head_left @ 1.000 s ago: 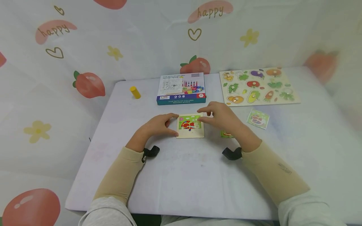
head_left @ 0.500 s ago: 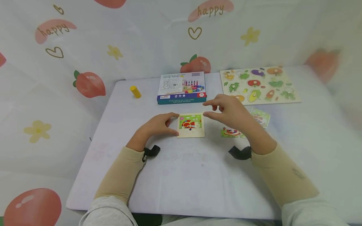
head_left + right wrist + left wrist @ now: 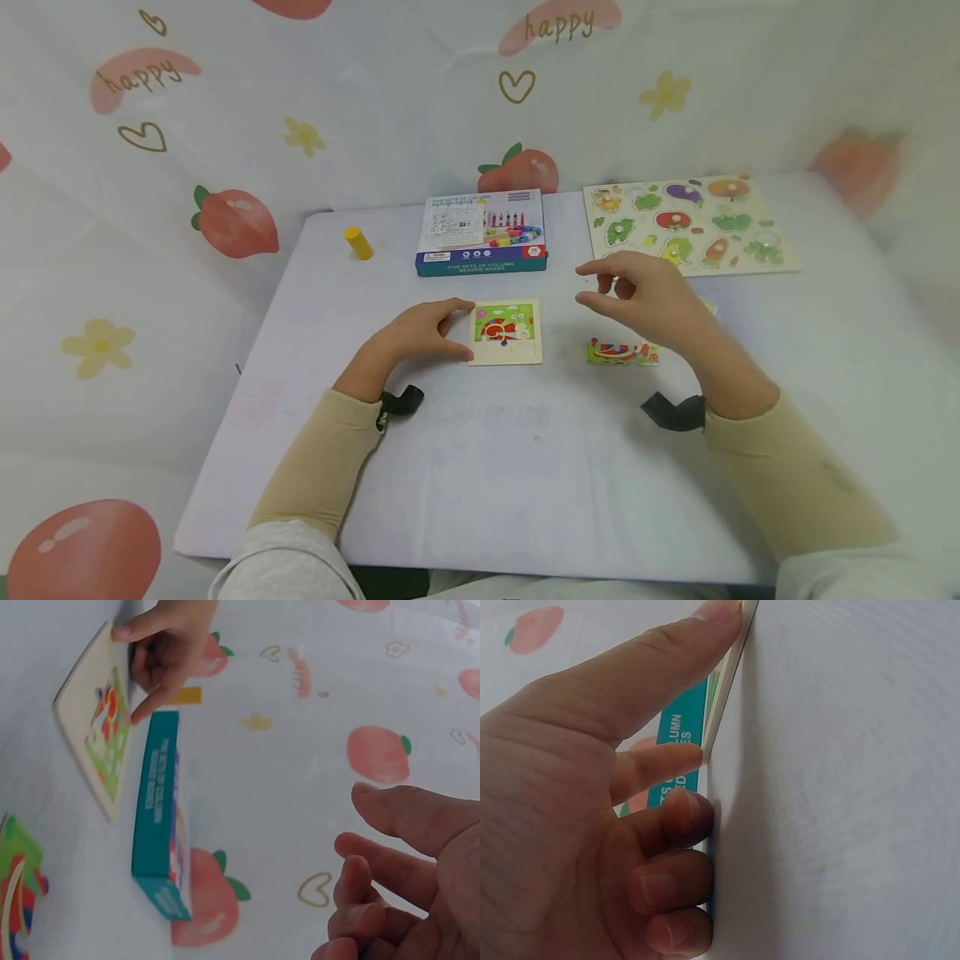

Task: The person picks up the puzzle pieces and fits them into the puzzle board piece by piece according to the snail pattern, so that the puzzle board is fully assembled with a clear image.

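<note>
A square wooden puzzle board (image 3: pixel 506 354) lies flat at the middle of the table, a green picture with a red spiral figure in its upper part and bare wood below. My left hand (image 3: pixel 420 329) holds it at its left edge, thumb at the near corner and index finger at the far one; the other fingers are curled in the left wrist view. To the right, my right hand (image 3: pixel 641 292) hovers with thumb and fingers apart and nothing between them. Below it lies a strip of red and green puzzle pieces (image 3: pixel 622 352).
A boxed bead set (image 3: pixel 480 233) stands behind the board. At the back right is a vegetable peg puzzle (image 3: pixel 697 225), partly behind my right hand. A yellow cylinder (image 3: pixel 358 243) stands at the back left. A small green-edged square (image 3: pixel 708 306) is mostly hidden by my right hand.
My right hand has drawn away from the puzzle board to the right, uncovering the strip of pieces and covering most of the small square. My left hand has stayed at the board.
</note>
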### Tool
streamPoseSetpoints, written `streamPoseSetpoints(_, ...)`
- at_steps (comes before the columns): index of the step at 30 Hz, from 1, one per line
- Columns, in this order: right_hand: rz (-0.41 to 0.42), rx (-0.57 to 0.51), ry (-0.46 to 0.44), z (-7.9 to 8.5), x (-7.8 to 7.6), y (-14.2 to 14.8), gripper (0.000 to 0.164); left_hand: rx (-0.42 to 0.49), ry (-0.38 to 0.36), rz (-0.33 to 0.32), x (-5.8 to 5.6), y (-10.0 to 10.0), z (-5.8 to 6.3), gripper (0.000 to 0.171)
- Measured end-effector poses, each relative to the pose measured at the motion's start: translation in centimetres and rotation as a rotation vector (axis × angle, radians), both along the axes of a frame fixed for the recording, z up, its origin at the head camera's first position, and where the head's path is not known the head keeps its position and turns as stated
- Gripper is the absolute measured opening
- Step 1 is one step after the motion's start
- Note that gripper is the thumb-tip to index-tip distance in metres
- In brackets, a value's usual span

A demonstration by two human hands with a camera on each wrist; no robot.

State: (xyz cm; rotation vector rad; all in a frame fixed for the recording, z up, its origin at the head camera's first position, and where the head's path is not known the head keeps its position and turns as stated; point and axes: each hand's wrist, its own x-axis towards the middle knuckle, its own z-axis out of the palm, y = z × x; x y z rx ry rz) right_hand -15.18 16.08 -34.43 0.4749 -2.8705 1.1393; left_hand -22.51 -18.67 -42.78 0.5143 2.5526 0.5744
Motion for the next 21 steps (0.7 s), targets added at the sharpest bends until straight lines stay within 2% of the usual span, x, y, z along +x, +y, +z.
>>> streamPoseSetpoints(11, -0.045, 0.062, -0.113, -1.4, 0.6, 3.0, 0.042, 0.004, 0.0, 0.003, 0.0, -0.2, 0.0, 0.09)
streamPoseSetpoints(16, 0.0, 0.101, -0.176, -2.4, 0.6, 3.5, 0.044, 0.005, -0.005, 0.009, 0.1, -0.2, -0.1, 0.09)
streamPoseSetpoints(21, 0.057, 0.119, -0.302, -3.4, 0.2, 3.3, 0.044, -0.001, -0.006, 0.011, 0.1, -0.1, -0.1, 0.091)
